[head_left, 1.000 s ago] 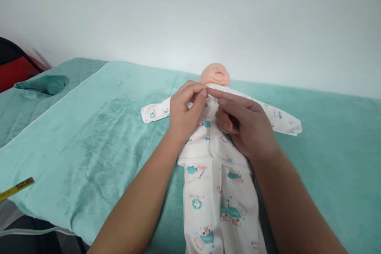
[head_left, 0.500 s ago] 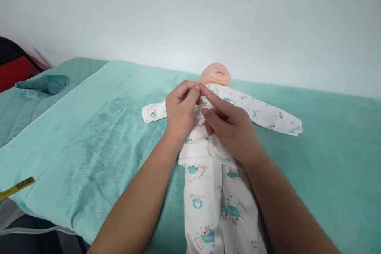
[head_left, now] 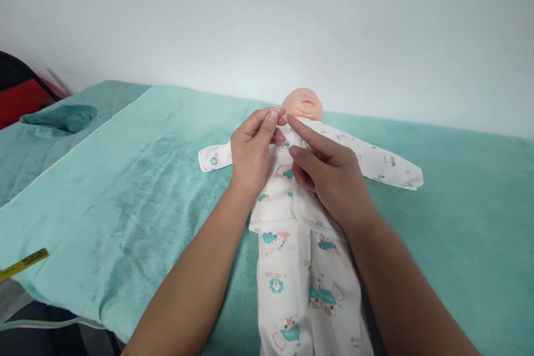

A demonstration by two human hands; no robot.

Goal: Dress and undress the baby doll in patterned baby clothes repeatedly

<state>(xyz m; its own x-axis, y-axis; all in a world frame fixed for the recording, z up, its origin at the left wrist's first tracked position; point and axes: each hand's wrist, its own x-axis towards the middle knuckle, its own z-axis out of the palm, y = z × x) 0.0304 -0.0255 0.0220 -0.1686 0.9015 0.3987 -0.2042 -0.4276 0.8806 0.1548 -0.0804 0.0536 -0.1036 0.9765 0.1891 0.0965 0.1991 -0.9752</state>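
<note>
A doll [head_left: 298,214] is lying face up on a teal cover [head_left: 467,222], wearing a white printed top [head_left: 271,208] and matching trousers [head_left: 287,295], its sleeves spreading outward. Near its neck, the left hand [head_left: 256,147] is pinching thumb to forefinger; whether they are gripping anything cannot be told. The right hand [head_left: 327,169] is holding nothing visible, its forefinger extending, thumb standing apart, other fingers curling.

Above the doll [head_left: 303,103], my left hand [head_left: 253,150] held thumb to fingers; my right hand [head_left: 336,178] pointed an index finger just beside them. Printed clothes [head_left: 284,258] covered the doll's body.
</note>
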